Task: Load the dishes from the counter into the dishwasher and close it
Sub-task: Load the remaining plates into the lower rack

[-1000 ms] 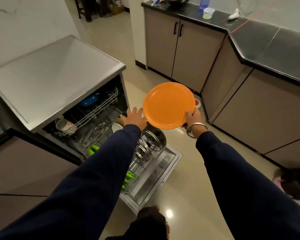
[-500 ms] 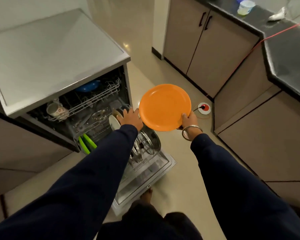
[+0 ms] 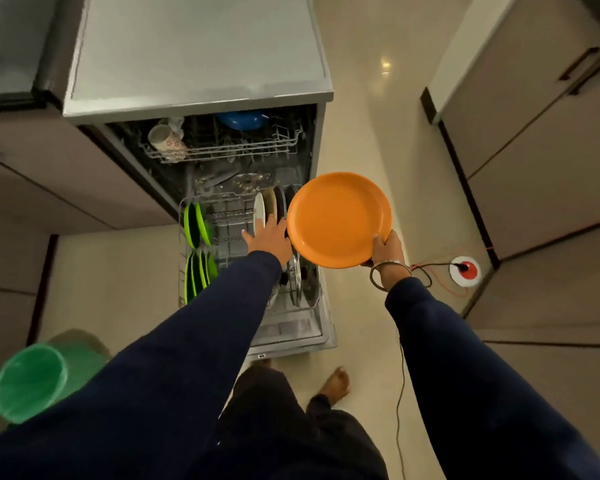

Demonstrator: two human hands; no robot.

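A home kitchen: an open dishwasher (image 3: 222,161) with loaded racks stands ahead of the left hand (image 3: 269,239), beige cupboards (image 3: 534,140) with dark handles lie beyond the right hand (image 3: 387,249), and a green bin (image 3: 28,381) sits behind on the tiled floor (image 3: 371,109).

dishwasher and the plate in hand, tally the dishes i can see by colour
orange: 1, the plate held by the right hand
green: about 5 plates in the lower rack, edges overlap
blue: 1 bowl in the upper rack
white or cream: 2 plates and 1 mug
total: about 10
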